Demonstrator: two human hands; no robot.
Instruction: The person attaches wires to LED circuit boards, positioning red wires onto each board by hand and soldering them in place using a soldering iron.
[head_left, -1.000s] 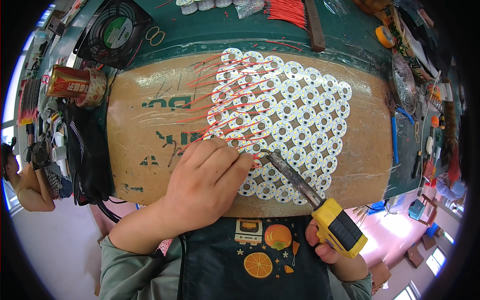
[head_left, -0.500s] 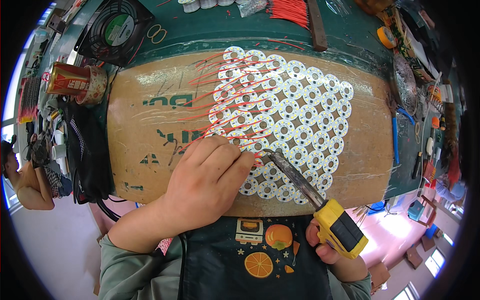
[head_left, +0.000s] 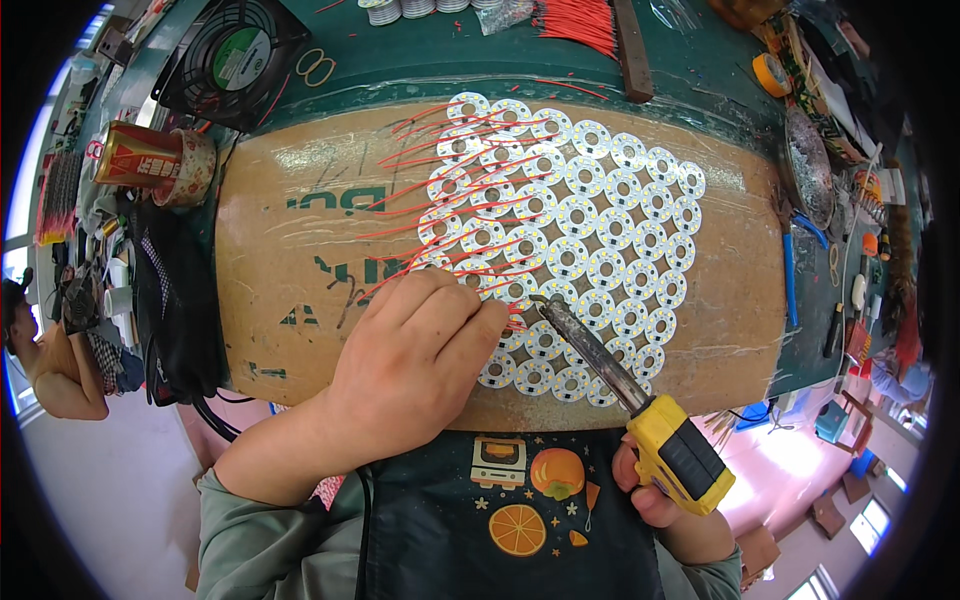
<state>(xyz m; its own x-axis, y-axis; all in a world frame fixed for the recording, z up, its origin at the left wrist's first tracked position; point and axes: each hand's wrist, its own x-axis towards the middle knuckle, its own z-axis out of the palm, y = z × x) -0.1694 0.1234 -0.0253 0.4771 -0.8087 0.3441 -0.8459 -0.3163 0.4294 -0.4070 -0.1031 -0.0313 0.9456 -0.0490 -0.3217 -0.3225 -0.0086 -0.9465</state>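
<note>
Here, left hand (head_left: pixel 410 365) curled knuckles-up on the board (head_left: pixel 290 290), fingers (head_left: pixel 470 320) pinched nearly shut on a red wire (head_left: pixel 430 250) at the near-left edge of the disc panel (head_left: pixel 590 220). Right hand (head_left: pixel 665 500) wrapped tight round the yellow handle of a soldering iron (head_left: pixel 640 410), only thumb and part of the palm showing below the handle. Iron slanting up and left from that hand, its tip just beside the left fingertips, touching a white disc there. More red wires fanning away from the left fingers, up and across the panel's left half. Rest of the panel spreading beyond and right of the fingertips.

Brown board taped shiny, lying on a green bench (head_left: pixel 440 55). Black fan (head_left: pixel 235 55) well beyond the left hand, at the bench's far-left corner, with a round green label. Red can (head_left: pixel 140 155) lying beside a tape roll (head_left: pixel 195 165), left of the board. Bundle of red wire lengths (head_left: pixel 580 22) at the far edge, dark bar (head_left: pixel 632 45) just right of it. Yellow tape roll (head_left: pixel 770 72) far right. Another person's arm (head_left: pixel 60 370) at the left rim. Floor pale pink below right.
</note>
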